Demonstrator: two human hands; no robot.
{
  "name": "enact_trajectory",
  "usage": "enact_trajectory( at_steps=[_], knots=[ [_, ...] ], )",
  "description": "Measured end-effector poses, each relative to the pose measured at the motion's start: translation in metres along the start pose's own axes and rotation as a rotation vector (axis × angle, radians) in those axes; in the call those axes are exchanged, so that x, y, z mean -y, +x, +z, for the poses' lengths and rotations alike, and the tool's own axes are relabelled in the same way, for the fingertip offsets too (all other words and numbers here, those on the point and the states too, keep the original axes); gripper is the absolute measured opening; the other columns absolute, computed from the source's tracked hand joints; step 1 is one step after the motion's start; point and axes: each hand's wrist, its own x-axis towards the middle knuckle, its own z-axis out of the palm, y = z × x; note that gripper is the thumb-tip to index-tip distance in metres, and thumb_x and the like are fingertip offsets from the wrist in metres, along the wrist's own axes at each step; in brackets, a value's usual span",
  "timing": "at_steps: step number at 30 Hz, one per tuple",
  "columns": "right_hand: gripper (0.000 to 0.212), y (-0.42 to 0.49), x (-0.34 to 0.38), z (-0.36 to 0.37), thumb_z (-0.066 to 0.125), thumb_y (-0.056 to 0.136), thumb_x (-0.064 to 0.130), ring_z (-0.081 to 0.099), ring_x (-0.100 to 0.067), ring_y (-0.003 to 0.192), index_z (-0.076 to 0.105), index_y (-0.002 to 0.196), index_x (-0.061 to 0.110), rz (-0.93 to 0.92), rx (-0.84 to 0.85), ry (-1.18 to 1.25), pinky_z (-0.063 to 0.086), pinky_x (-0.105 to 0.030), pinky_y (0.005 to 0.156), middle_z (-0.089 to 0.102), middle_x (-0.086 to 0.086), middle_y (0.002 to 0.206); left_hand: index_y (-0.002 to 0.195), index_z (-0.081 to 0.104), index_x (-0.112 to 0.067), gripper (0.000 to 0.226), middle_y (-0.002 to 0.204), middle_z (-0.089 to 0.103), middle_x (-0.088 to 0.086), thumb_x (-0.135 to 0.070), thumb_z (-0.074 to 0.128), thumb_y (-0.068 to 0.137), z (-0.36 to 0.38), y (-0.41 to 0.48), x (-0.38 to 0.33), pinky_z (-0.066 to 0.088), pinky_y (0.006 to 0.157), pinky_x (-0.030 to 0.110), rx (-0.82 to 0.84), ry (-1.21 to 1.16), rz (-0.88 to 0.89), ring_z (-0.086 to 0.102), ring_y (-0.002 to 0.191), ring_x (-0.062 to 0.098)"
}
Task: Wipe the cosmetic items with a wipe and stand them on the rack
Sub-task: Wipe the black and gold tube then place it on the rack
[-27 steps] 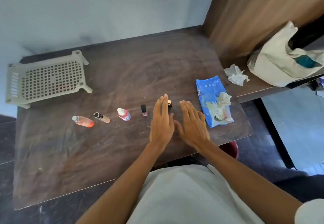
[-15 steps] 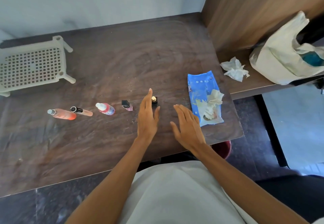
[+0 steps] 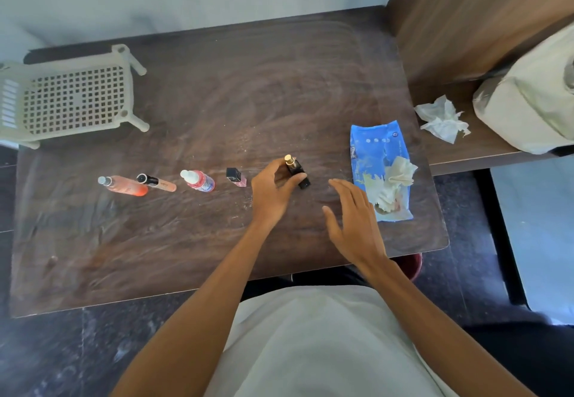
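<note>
Small black bottle (image 3: 296,171) with gold cap, just right of the table's middle, tilted with cap away from the body and base toward the near right. Gripped round its middle by thumb and curled fingers of left hand (image 3: 273,188). Hard to tell whether lifted or resting on its base edge. Probably light, rigid and smooth-sided, so likely slippery once damp. Best held low on the flat sides, leaving cap and shoulders free for wiping; not by the cap, in case of a loose fit. Narrow base, so easily toppled on a gridded rack.

Right hand (image 3: 354,222) relaxed, fingers straight and spread, holding nothing, low over the table between bottle and blue wipe pack (image 3: 377,148). A wipe (image 3: 394,179) bunched out of the pack's opening, near the fingertips. Looks like fetching it as the step in hand.

Leftward in a row: pink polish bottle (image 3: 236,177), red-labelled bottle (image 3: 198,180), black-capped tube (image 3: 157,182) just beside orange spray bottle (image 3: 124,185). None on the rack (image 3: 71,100), beige and gridded, at the far left corner, well apart from the row.

Dark wood-grain table (image 3: 248,86), streaked with pale smears, corners rounded. Pale wall behind, wood panel at right. Lower shelf (image 3: 466,148) there, bearing a crumpled tissue (image 3: 442,118) and a pale cloth bag (image 3: 528,111). Dark floor below
</note>
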Motion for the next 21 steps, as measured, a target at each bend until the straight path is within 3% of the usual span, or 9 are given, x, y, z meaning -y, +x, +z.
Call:
enact_trajectory(
  at_steps=[2, 6, 9, 15, 17, 21],
  knots=[
    [0.049, -0.001, 0.001, -0.002, 0.062, 0.095, 0.019, 0.042, -0.014, 0.131, 0.046, 0.141, 0.015, 0.009, -0.009, 0.049, 0.039, -0.035, 0.109, 0.050, 0.000, 0.140, 0.100, 0.067, -0.020, 0.023, 0.089, 0.070, -0.015, -0.021, 0.082, 0.082, 0.002, -0.001, -0.007, 0.051, 0.077, 0.011, 0.026, -0.093, -0.083, 0.068, 0.081, -0.010],
    [0.051, -0.005, 0.004, -0.004, 0.062, 0.095, 0.018, 0.042, -0.012, 0.130, 0.045, 0.143, 0.014, 0.032, -0.014, 0.112, 0.032, -0.024, 0.108, 0.050, 0.000, 0.138, 0.097, 0.071, -0.020, 0.017, 0.093, 0.076, 0.000, -0.022, 0.080, 0.083, 0.006, -0.005, -0.010, 0.059, 0.087, 0.033, 0.083, -0.316, -0.251, 0.074, 0.092, 0.013],
    [0.050, -0.008, 0.002, -0.005, 0.063, 0.095, 0.019, 0.043, -0.011, 0.128, 0.046, 0.142, 0.013, 0.067, -0.017, 0.147, 0.029, -0.017, 0.106, 0.052, 0.001, 0.136, 0.106, 0.069, -0.009, 0.020, 0.102, 0.073, 0.013, -0.016, 0.075, 0.089, 0.011, -0.012, -0.014, 0.060, 0.089, 0.037, 0.105, -0.489, -0.364, 0.073, 0.099, 0.028],
    [0.034, -0.009, -0.022, -0.018, 0.060, 0.097, 0.015, 0.052, -0.018, 0.116, 0.057, 0.131, 0.009, 0.146, -0.141, 0.102, 0.038, -0.023, 0.102, 0.061, -0.003, 0.121, 0.107, 0.067, -0.002, 0.018, 0.098, 0.072, 0.012, -0.013, 0.067, 0.093, 0.020, -0.019, -0.012, 0.062, 0.078, 0.031, 0.136, -0.569, -0.430, 0.075, 0.087, 0.020],
    [0.033, -0.004, -0.035, -0.026, 0.058, 0.097, 0.015, 0.053, -0.023, 0.114, 0.057, 0.129, 0.008, 0.201, -0.179, 0.064, 0.043, -0.030, 0.100, 0.061, -0.005, 0.122, 0.108, 0.068, -0.003, 0.017, 0.098, 0.072, 0.011, -0.013, 0.067, 0.094, 0.023, -0.020, -0.011, 0.062, 0.080, 0.032, 0.151, -0.570, -0.439, 0.074, 0.091, 0.021],
    [0.034, 0.010, -0.061, -0.044, 0.058, 0.095, 0.009, 0.046, -0.026, 0.114, 0.056, 0.129, 0.010, 0.275, -0.238, -0.107, 0.040, -0.028, 0.093, 0.056, -0.007, 0.127, 0.113, 0.068, -0.004, 0.023, 0.100, 0.074, 0.007, -0.017, 0.067, 0.094, 0.028, -0.022, -0.010, 0.061, 0.087, 0.038, 0.179, -0.569, -0.454, 0.073, 0.098, 0.024]
  ],
)
